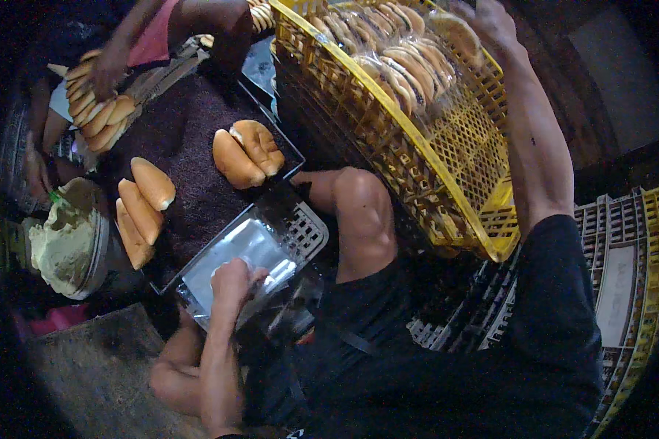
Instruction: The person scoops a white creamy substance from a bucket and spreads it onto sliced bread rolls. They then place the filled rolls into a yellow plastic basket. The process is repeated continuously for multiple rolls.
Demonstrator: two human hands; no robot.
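My left hand [233,282] rests on a stack of clear plastic bags [203,285] in front of me. Its fingers are curled at the bags, but their grip is unclear. At the upper right, my right hand [489,24] reaches over the yellow plastic crate [384,99] and holds a bagged bun [458,35] near its far side. Several filled buns in clear wrapping [412,66] lie in rows inside the crate. On the dark work surface [192,120] sit a pair of buns [247,153] and, further left, three elongated buns [145,206].
A tub of pale cream spread [66,247] stands at the left, a green-handled tool in it. Another person's hand [107,71] touches a row of buns [101,120]. More plastic crates [620,296] stand at the right. My bare knee [362,214] rises beside the yellow crate.
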